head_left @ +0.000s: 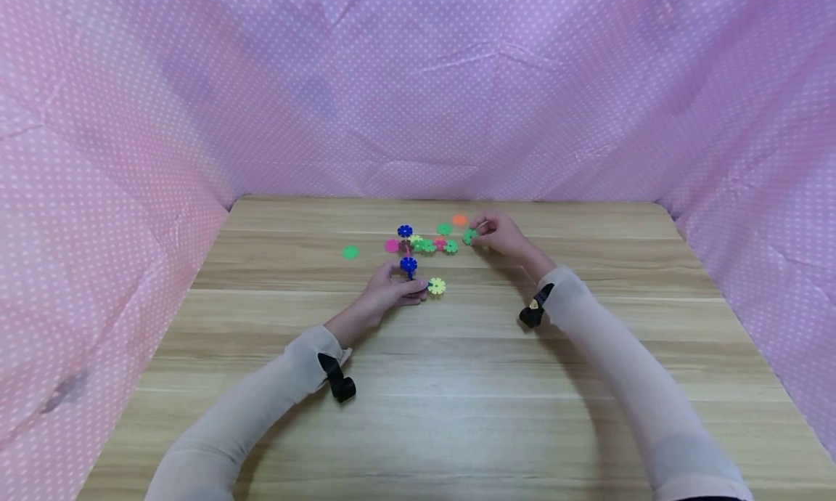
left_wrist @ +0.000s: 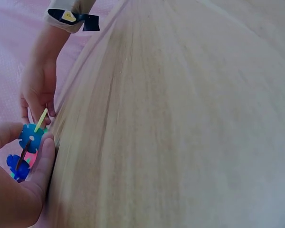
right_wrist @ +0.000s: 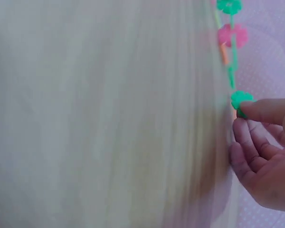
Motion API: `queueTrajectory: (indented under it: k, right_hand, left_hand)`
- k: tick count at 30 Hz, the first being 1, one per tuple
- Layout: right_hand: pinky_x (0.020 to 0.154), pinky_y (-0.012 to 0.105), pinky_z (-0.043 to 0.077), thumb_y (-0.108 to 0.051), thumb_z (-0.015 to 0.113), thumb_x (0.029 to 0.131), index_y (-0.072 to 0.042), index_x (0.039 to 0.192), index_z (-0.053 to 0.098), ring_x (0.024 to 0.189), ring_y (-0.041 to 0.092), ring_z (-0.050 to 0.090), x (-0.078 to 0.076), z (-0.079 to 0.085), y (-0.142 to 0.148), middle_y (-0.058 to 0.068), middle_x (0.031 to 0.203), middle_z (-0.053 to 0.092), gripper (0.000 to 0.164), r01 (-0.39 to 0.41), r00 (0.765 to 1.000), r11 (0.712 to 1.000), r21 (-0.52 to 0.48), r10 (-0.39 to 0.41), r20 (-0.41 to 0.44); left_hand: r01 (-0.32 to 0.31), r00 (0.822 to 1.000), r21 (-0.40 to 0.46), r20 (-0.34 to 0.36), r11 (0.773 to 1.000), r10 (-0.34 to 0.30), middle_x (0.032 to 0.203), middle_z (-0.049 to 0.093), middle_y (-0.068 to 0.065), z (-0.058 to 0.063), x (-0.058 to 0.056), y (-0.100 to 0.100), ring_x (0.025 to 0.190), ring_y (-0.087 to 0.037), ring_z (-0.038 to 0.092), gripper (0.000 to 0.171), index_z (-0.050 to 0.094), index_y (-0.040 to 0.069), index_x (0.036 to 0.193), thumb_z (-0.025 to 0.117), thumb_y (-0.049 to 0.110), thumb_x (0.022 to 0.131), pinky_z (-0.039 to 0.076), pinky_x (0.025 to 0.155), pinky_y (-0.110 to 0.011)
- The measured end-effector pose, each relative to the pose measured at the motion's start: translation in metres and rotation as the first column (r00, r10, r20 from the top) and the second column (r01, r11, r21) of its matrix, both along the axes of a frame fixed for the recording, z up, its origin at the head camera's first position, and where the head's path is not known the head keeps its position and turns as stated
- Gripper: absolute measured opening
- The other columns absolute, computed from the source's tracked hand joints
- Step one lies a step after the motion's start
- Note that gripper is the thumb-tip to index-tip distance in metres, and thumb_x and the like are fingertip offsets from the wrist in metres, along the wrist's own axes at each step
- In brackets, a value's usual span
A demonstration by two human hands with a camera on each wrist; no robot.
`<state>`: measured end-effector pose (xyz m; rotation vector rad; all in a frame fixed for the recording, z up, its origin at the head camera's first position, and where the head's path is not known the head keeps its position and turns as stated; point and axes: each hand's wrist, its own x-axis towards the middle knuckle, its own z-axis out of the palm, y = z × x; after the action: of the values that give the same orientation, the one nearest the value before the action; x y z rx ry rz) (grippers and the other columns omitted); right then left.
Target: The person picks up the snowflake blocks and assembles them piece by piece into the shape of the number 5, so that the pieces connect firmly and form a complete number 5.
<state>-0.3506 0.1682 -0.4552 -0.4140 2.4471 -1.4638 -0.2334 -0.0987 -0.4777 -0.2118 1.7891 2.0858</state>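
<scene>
My left hand (head_left: pixel 385 293) pinches a blue snowflake disc (left_wrist: pixel 30 138) between thumb and fingers, low over the table. Slotted into it are a yellow disc (head_left: pixel 436 286) on its right and a brown disc (left_wrist: pixel 23 155), seen edge-on. A dark blue disc (head_left: pixel 408 264) stands above the fingers. To the right, thumb and fingertips of my right hand (head_left: pixel 501 235) pinch a green snowflake disc (head_left: pixel 469 237). Between the hands runs a row of joined discs, with a green one (head_left: pixel 451 247) at its right end and a red one (head_left: pixel 440 244) beside it.
Loose discs lie around the row: a green one (head_left: pixel 350 253) at left, a pink one (head_left: pixel 391 246), and an orange one (head_left: pixel 460 219) near the back. The wooden table (head_left: pixel 457 399) meets a pink dotted cloth (head_left: pixel 418 109) behind and at both sides.
</scene>
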Motion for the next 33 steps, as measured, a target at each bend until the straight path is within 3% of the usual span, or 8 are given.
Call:
queueTrajectory:
  k: [5,9,13,17,23,33]
  right_hand:
    - [0.072,0.028,0.059,-0.003,0.068,0.095,0.006,0.123,0.063,0.084,0.019,0.063,0.019,0.012,-0.001,0.015,0.1,0.067,0.03,0.048,0.995,0.997,-0.061,-0.042,0.092]
    - [0.072,0.023,0.058,-0.006,0.071,0.094,0.005,0.12,0.064,0.079,0.011,0.065,0.044,0.013,-0.006,0.001,0.092,0.069,0.03,0.049,0.992,0.993,-0.103,-0.037,0.118]
    - [0.079,0.029,0.063,-0.001,0.072,0.091,0.009,0.114,0.062,0.08,0.014,0.071,0.065,0.011,-0.014,0.001,0.087,0.071,0.027,0.037,0.979,0.984,-0.177,0.001,0.205]
    - [0.079,0.034,0.064,0.005,0.071,0.089,0.008,0.107,0.062,0.077,0.018,0.075,0.074,0.007,-0.019,0.003,0.083,0.071,0.021,0.058,0.962,0.973,-0.225,0.006,0.274]
    - [0.073,0.033,0.065,0.004,0.074,0.088,0.007,0.101,0.063,0.074,0.018,0.074,0.081,0.002,-0.024,0.006,0.081,0.072,0.017,0.04,0.968,0.979,-0.199,0.011,0.251]
    - [0.065,0.023,0.061,0.002,0.077,0.085,0.008,0.093,0.065,0.071,0.013,0.071,0.085,-0.004,-0.026,0.006,0.077,0.073,0.015,0.016,0.986,0.983,-0.181,0.014,0.164]
  left_hand:
    - [-0.039,0.999,-0.002,-0.018,0.999,0.039,0.098,0.076,-0.01,-0.001,0.0,-0.001,0.081,-0.016,0.074,0.047,0.045,0.004,0.132,0.071,0.0,0.093,0.063,0.084,-0.033]
    - [-0.064,0.998,0.029,-0.015,0.998,0.064,0.091,0.075,-0.007,-0.002,-0.001,-0.004,0.077,-0.015,0.074,0.046,0.044,0.002,0.131,0.07,0.0,0.094,0.064,0.082,-0.031]
    - [-0.069,0.997,0.058,-0.018,0.996,0.07,0.098,0.073,-0.008,-0.002,-0.002,-0.006,0.078,-0.014,0.074,0.046,0.041,0.0,0.132,0.068,0.001,0.095,0.064,0.081,-0.029]
    - [-0.068,0.997,0.073,-0.013,0.995,0.07,0.101,0.071,-0.01,-0.001,-0.002,-0.004,0.08,-0.014,0.074,0.048,0.04,-0.001,0.134,0.068,0.002,0.096,0.063,0.083,-0.029]
    - [-0.075,0.997,0.087,0.008,0.993,0.075,0.103,0.071,-0.011,-0.001,-0.003,-0.002,0.083,-0.016,0.075,0.046,0.041,0.0,0.133,0.069,0.007,0.097,0.063,0.086,-0.031]
    - [-0.101,0.995,0.09,0.019,0.991,0.1,0.102,0.072,-0.009,-0.001,-0.005,0.005,0.081,-0.015,0.075,0.045,0.042,-0.001,0.133,0.068,0.007,0.097,0.063,0.085,-0.031]
